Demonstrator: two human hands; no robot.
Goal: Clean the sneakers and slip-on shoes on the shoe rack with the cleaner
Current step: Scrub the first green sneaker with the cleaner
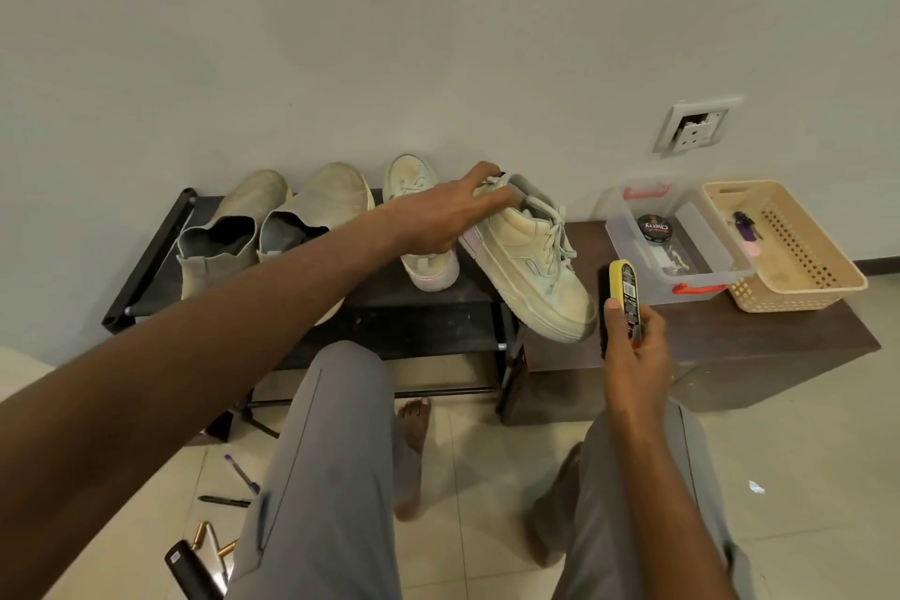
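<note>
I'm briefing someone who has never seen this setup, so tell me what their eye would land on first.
First, the left hand stretched across the middle, gripping the collar of a pale sneaker tipped up at the right end of the black shoe rack. Next, the right hand just below it holding a yellow-topped shoe brush. Then the pair of beige slip-on shoes standing on the rack's left half.

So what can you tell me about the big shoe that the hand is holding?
The sneaker is a pale cream high-top with a thick sole, pale laces and dirty marks near the toe. It looks like leather. It is tilted, toe pointing down towards the person, over the right end of the rack. The left hand grips it at the heel collar. A brush is near its toe.
</note>
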